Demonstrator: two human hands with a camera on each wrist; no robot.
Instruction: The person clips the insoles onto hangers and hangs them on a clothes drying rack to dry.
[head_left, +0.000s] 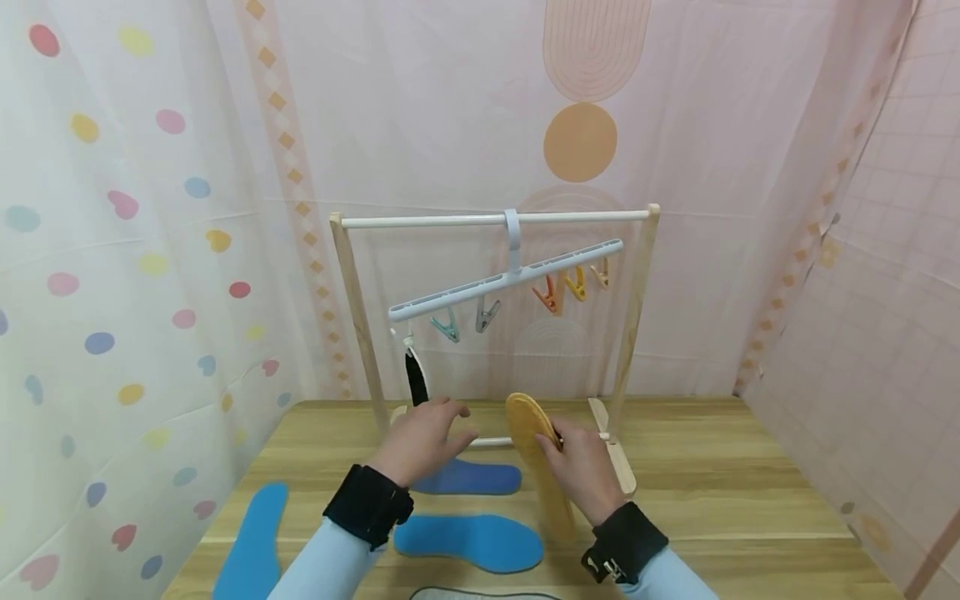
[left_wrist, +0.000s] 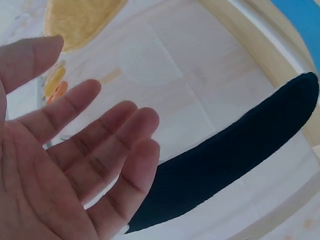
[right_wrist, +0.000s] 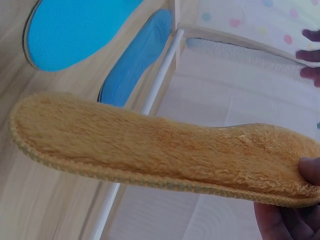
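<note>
My right hand (head_left: 581,468) pinches a fuzzy yellow insole (right_wrist: 150,145) near one end, thumb on the plush face and fingers behind. The insole stands tilted over the table, its other end downward. My left hand (head_left: 420,437) is empty, its fingers spread and loosely bent, close to a black insole (left_wrist: 225,155). That insole hangs from the low left end of a pale blue hanger (head_left: 450,297). Along the hanger dangle a teal clothespin (head_left: 447,327), a grey clothespin (head_left: 487,315), an orange clothespin (head_left: 549,296), a yellow clothespin (head_left: 576,285) and a tan clothespin (head_left: 602,272).
The hanger hooks over the white top bar (head_left: 420,222) of a wooden-legged rack. On the wooden table (head_left: 750,500) lie a bright blue insole (head_left: 468,540), another blue insole (head_left: 255,542) at left, a darker blue insole (head_left: 483,477) and, at the near edge, a grey insole (head_left: 480,595).
</note>
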